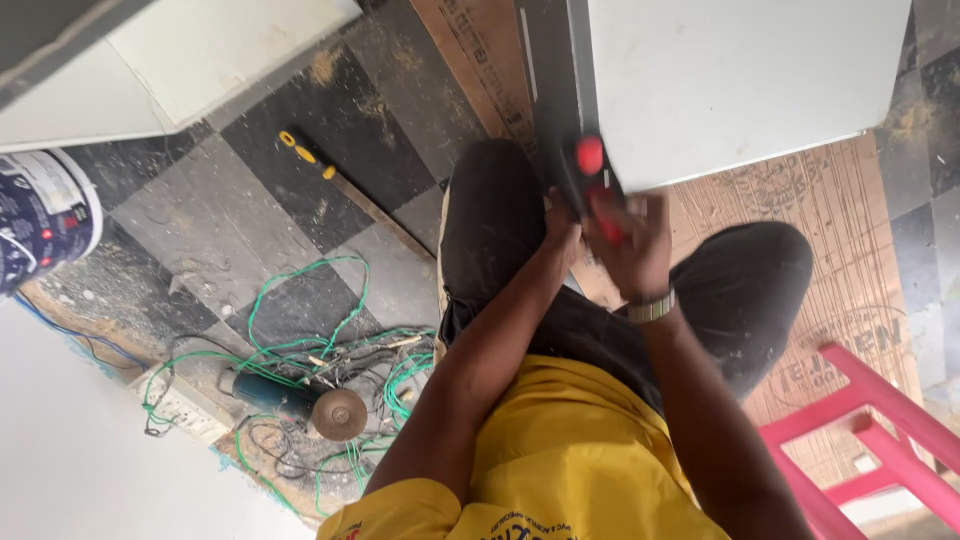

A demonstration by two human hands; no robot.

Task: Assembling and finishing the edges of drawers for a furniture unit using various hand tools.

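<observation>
The right hand [640, 245] is closed around a red-handled tool [593, 180], its rounded red end poking out above the fist against the near edge of a white panel [740, 80]. The left hand [562, 228] presses in just beside it, fingers curled; whether it grips anything cannot be told. The tool's working end is hidden behind the hands and blurred.

Both hands sit between the person's dark-trousered knees. Left on the chequered floor lie a yellow screwdriver [306, 154], tangled green wire [300, 330] and an angle grinder [300, 400]. A pink stool [870, 440] stands near right, cut off; a paint bucket [40, 215] far left.
</observation>
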